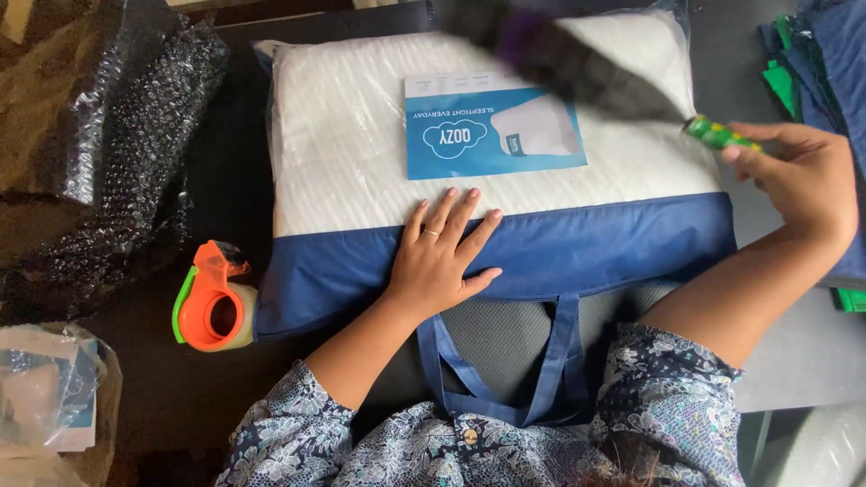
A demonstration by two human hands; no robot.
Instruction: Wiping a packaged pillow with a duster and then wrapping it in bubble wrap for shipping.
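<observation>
1. A person's left hand is lying flat and released, fingers spread, on the blue fabric band of a pillow bag resting across the middle of the dark tabletop.
2. The right hand is grasping the green handle of a duster, whose dark, blurred head is sweeping over the bag's far right corner.
3. The bag's clear, smooth plastic front is showing a white ribbed pillow and a blue-and-white paper card; its two blue strap handles are hanging over the near edge.
4. An orange tape dispenser with a green lever is sitting just beside the bag's near left corner.
5. Crinkled bubble wrap is crowding the left edge, and a clear plastic packet is lying near the near left corner.
6. Folded blue and green fabric is stacking up at the far right corner; bare tabletop is showing only in narrow strips around the bag.
</observation>
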